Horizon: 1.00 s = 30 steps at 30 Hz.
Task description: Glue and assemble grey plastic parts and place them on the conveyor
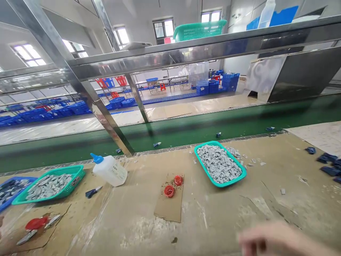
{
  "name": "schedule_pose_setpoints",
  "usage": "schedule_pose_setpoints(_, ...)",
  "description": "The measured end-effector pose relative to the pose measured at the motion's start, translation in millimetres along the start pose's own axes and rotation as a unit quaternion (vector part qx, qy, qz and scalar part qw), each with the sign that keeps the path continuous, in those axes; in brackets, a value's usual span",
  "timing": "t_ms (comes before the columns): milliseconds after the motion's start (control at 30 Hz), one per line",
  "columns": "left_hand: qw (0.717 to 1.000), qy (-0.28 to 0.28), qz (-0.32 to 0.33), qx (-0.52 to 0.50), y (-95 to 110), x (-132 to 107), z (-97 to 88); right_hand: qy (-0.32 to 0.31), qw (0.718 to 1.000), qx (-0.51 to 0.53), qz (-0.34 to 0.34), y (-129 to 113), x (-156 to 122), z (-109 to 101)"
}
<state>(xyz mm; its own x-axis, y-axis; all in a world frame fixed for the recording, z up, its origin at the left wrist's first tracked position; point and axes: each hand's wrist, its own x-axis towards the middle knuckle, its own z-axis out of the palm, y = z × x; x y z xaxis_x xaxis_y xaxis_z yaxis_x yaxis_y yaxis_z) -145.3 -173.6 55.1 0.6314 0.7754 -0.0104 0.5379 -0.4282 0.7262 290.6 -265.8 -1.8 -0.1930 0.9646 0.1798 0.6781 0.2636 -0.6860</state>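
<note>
My right hand point(277, 240) shows at the bottom right edge, blurred by motion, over the worktable point(226, 213); its fingers cannot be made out. My left hand is out of view. A teal tray point(241, 176) heaped with small grey parts lies ahead of the hand. Two red caps point(173, 186) sit on a cardboard piece point(170, 208) in the middle of the table.
A white bottle with a blue cap point(109, 170) lies on its side at left, near a second teal tray of grey parts point(73, 183) and a blue tray point(7, 199). A green conveyor belt point(186, 131) runs behind the table. Blue parts point(329, 165) lie at right. A steel frame point(106, 117) stands overhead.
</note>
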Motion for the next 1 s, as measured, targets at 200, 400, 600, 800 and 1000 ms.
schedule_pose_setpoints(200, 0.961, 0.258, -0.063, 0.075, -39, 119, -14.2, 0.059, 0.981, -0.181, 0.026, 28, 166, -10)
schedule_pose_setpoints(400, 0.91, 0.324, -0.185, 0.18, -115, 211, -44.3, 0.038, 0.965, -0.258, 0.036, 54, 233, 29)
schedule_pose_setpoints(600, 0.892, 0.319, -0.267, 0.177, -158, 218, -47.8, 0.063, 0.947, -0.308, 0.061, 60, 225, 50)
schedule_pose_setpoints(800, 0.911, 0.326, -0.236, 0.086, -149, 219, -48.5, 0.118, 0.961, -0.245, 0.06, 25, 197, 44)
schedule_pose_setpoints(1000, 0.934, 0.308, -0.151, -0.102, -100, 173, 8.1, 0.074, 0.971, 0.194, 0.116, -29, 146, 87)
